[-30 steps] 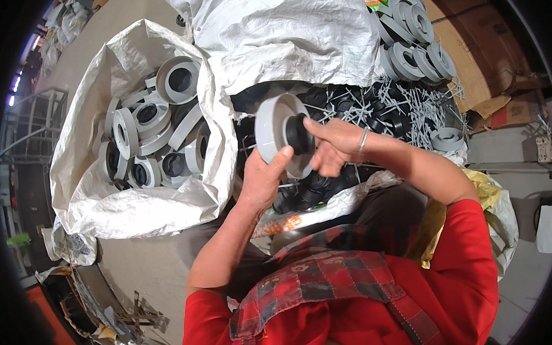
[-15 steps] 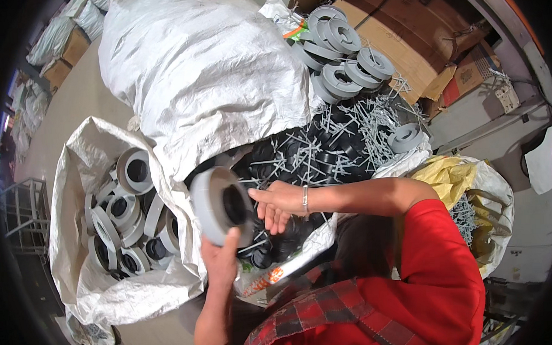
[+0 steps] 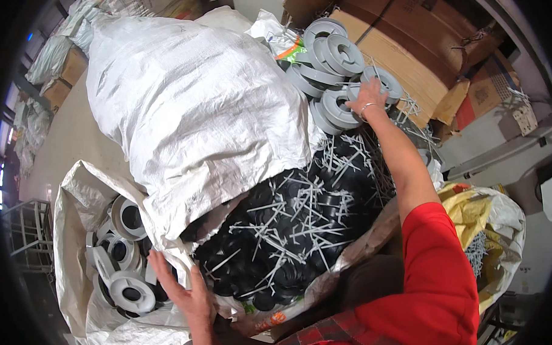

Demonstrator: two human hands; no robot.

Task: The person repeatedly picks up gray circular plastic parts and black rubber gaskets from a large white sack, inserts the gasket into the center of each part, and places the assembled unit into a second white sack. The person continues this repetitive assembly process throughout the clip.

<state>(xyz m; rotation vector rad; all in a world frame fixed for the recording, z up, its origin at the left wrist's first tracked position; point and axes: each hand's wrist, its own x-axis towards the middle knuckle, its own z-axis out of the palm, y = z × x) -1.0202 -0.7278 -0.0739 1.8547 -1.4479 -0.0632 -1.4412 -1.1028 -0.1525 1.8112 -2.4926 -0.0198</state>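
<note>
My right hand (image 3: pixel 369 100), with a bracelet at the wrist, reaches to the far right, its fingers spread over the grey plastic rings (image 3: pixel 345 54) stacked there. It touches a ring at the stack's near side; whether it grips one is unclear. My left hand (image 3: pixel 186 291) is empty, thumb and fingers apart, beside the rim of the left white sack (image 3: pixel 78 240). Inside that sack lie grey rings with black centres, one grey ring (image 3: pixel 132 292) on top near my left fingers. Between my arms, black round plastic parts (image 3: pixel 285 272) lie under scattered grey plastic pins (image 3: pixel 301 208).
A large, full white woven sack (image 3: pixel 195 108) lies behind the black parts. Cardboard boxes (image 3: pixel 405 40) stand at the far right. At the right, a yellow-and-white sack (image 3: pixel 503 225) holds more grey pins. A metal rack (image 3: pixel 28 227) stands at the left edge.
My left hand has let go of the grey ring with the black centre, now apparently in the left sack. My right hand has moved from beside it to the far-right ring stack.
</note>
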